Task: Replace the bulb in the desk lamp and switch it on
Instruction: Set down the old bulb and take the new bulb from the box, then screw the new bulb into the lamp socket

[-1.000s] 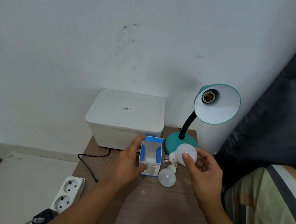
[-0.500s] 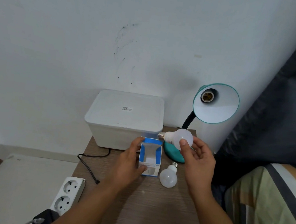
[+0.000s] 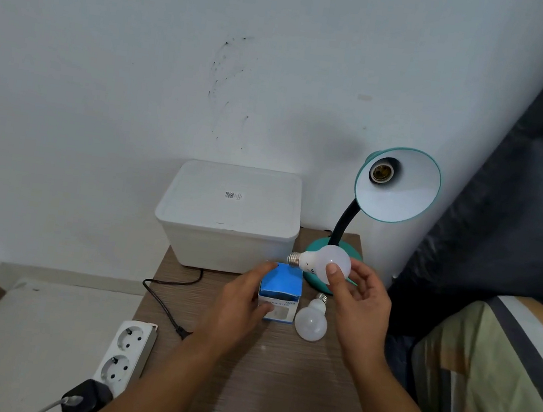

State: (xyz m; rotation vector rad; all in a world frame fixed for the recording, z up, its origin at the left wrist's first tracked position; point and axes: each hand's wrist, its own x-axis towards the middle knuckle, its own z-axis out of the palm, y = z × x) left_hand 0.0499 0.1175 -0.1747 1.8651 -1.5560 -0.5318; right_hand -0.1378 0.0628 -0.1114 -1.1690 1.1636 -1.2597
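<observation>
Frosted white, the round new bulb (image 3: pixel 323 264) is pinched at its globe by the right hand (image 3: pixel 358 300), thumb and fingertips clamped, its metal screw cap pointing left. It looks light, smooth and breakable, best held by the globe. The left hand (image 3: pixel 239 308) curls loosely around the small blue cardboard box (image 3: pixel 281 285). The teal desk lamp's empty socket (image 3: pixel 382 172) sits above, open air between.

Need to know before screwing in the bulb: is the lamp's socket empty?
Empty. The socket inside the lamp shade shows bare brass threads, with no bulb in it.
</observation>
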